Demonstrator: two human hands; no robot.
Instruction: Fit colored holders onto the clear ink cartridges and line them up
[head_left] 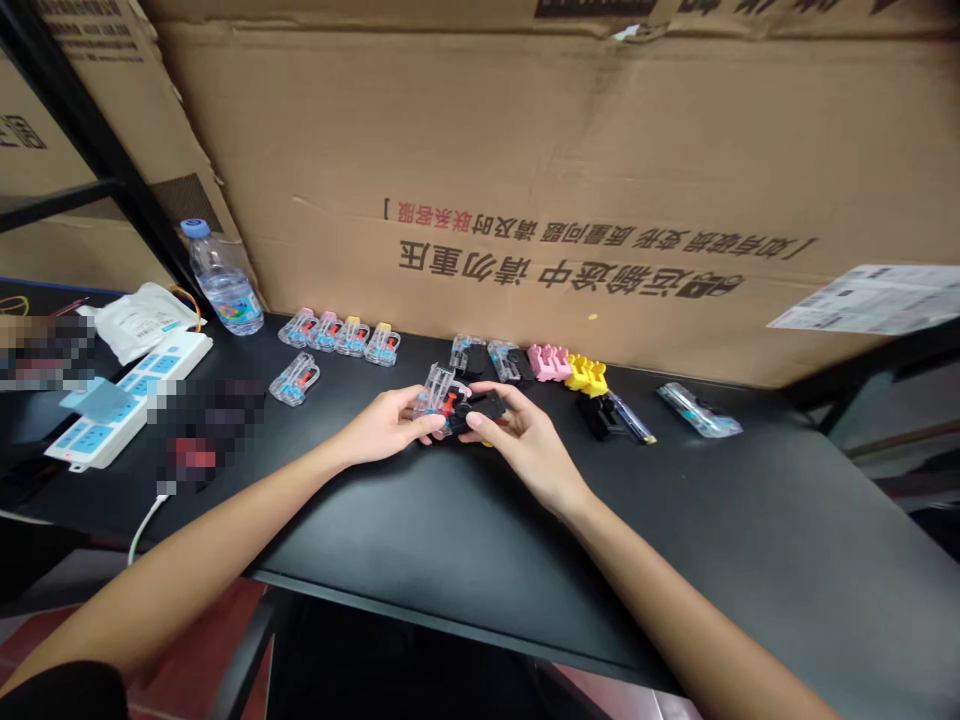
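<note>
Over the middle of the black table [420,540], my left hand [381,425] pinches a clear plastic clip-like piece [433,388] with a red part inside and light-blue marks. My right hand [534,440] has its thumb and fingers closed on a black plastic piece [487,404], which meets the clear piece between the hands. Whether the two are joined I cannot tell. A bit of yellow shows under the right fingers. Just behind the hands lie clear-and-black pieces [510,361], a pink holder [550,362] and a yellow holder [586,374].
Several similar clear pieces [352,337] line the back left, with a single one [295,379] nearer. A water bottle [226,285], white power strip [135,400] and white packet [142,322] are left. At right are a black piece [598,415] and clear packet [699,410]. Cardboard [525,130] stands behind.
</note>
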